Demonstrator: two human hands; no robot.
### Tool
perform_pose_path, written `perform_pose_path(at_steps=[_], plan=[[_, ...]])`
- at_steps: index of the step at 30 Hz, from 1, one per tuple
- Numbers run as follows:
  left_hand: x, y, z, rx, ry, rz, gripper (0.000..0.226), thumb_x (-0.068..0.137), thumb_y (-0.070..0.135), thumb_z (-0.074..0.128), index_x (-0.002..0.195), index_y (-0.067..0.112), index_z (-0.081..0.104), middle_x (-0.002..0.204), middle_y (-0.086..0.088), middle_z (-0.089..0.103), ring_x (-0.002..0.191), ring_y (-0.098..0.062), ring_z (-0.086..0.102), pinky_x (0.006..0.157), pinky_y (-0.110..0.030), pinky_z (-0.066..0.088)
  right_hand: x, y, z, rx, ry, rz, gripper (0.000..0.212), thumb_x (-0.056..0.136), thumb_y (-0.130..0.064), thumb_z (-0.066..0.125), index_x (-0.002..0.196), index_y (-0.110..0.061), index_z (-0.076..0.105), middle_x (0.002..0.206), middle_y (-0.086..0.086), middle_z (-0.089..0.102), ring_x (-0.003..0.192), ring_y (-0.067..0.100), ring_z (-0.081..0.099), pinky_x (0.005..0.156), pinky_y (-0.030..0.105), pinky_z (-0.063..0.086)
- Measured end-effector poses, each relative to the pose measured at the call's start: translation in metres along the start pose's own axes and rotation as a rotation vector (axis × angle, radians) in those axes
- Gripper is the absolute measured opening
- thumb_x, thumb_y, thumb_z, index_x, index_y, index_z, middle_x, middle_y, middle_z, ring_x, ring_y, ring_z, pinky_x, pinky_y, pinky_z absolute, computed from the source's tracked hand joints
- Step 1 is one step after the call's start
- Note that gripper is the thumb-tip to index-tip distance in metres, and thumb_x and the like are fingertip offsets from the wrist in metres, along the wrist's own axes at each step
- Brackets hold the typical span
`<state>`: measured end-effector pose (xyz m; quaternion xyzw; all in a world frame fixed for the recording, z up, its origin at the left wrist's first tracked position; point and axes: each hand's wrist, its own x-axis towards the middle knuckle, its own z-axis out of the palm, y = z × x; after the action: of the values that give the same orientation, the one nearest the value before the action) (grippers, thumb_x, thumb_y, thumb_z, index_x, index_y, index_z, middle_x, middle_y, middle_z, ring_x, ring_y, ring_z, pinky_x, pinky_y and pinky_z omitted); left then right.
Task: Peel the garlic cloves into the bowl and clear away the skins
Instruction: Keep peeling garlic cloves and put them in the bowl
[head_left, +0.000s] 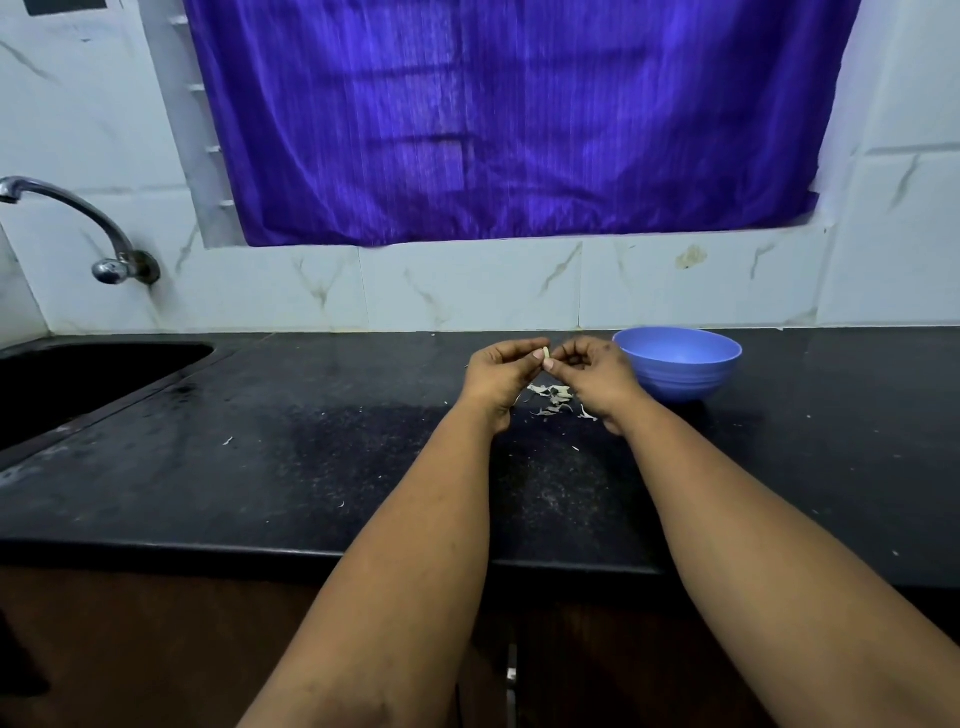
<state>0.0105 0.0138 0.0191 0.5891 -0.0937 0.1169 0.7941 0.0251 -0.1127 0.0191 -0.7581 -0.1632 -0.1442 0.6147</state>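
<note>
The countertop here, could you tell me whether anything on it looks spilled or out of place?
Yes: garlic skins lie strewn loose on the black countertop beneath both hands, left of the blue bowl, with stray flecks further out. They await clearing. The hands pinch a garlic clove between them.

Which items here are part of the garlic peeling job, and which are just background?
In the job:
- garlic clove, pinched between both hands
- left hand
- right hand
- blue bowl, right of the hands
- loose skins on the black counter

Just there:
- tap
- sink
- purple curtain
- tiled wall
</note>
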Motion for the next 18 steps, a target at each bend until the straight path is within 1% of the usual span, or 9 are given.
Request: perform_pose_path(at_steps=[3,5,8,11,15,18], plan=[[0.0007,-0.0003,-0.0002,0.003,0.003,0.001,0.017,0.086,-0.007,0.061,0.085,0.009,0.068,0.068,0.005,0.071,0.082,-0.013,0.063,0.084,-0.021,0.052,0.0007,0.0009,0.0009,-0.002,-0.014,0.008,0.015,0.087,-0.009,0.069,0.079,-0.018,0.061,0.074,-0.004,0.06,0.07,0.007,0.054,0.066,0.018,0.045],[0.0007,-0.0006,-0.0001,-0.003,0.01,-0.002,0.017,0.086,-0.007,0.062,0.085,0.008,0.068,0.069,0.003,0.071,0.08,-0.013,0.064,0.082,-0.02,0.053,0.0019,0.0022,0.0013,-0.014,-0.028,0.017,0.012,0.088,-0.011,0.068,0.081,-0.018,0.061,0.076,-0.004,0.06,0.071,0.008,0.053,0.066,0.02,0.045],[0.0006,-0.0004,-0.0004,-0.026,0.04,0.006,0.015,0.085,-0.008,0.063,0.085,0.006,0.067,0.067,0.001,0.071,0.071,-0.01,0.067,0.076,-0.018,0.055,0.0041,0.0036,0.002,-0.006,-0.031,0.034,0.013,0.089,-0.015,0.067,0.081,-0.021,0.06,0.075,-0.005,0.059,0.069,0.008,0.052,0.066,0.023,0.044],[-0.0004,0.0012,-0.0008,-0.066,0.052,0.009,0.013,0.084,-0.008,0.064,0.083,0.005,0.066,0.067,-0.001,0.071,0.07,-0.011,0.068,0.075,-0.018,0.057,0.0051,0.003,0.0015,0.022,-0.018,0.036,0.015,0.089,-0.017,0.067,0.079,-0.024,0.058,0.075,-0.006,0.058,0.069,0.009,0.052,0.065,0.024,0.043],[-0.0005,0.0016,-0.0012,-0.101,0.041,0.009,0.015,0.087,-0.009,0.06,0.085,0.004,0.065,0.071,-0.001,0.07,0.07,-0.008,0.069,0.072,-0.017,0.056,0.0049,0.0007,0.0022,0.08,0.015,0.032,0.016,0.086,-0.016,0.071,0.081,-0.023,0.058,0.078,-0.004,0.06,0.071,0.007,0.055,0.068,0.021,0.045],[-0.0007,0.0034,-0.0013,-0.143,0.02,0.001,0.017,0.087,-0.01,0.057,0.085,0.005,0.065,0.072,0.0,0.071,0.074,-0.008,0.069,0.072,-0.016,0.055,0.0042,-0.0003,0.0028,0.096,0.008,0.021,0.014,0.085,-0.015,0.072,0.081,-0.021,0.06,0.077,-0.005,0.061,0.072,0.006,0.055,0.069,0.019,0.046]])
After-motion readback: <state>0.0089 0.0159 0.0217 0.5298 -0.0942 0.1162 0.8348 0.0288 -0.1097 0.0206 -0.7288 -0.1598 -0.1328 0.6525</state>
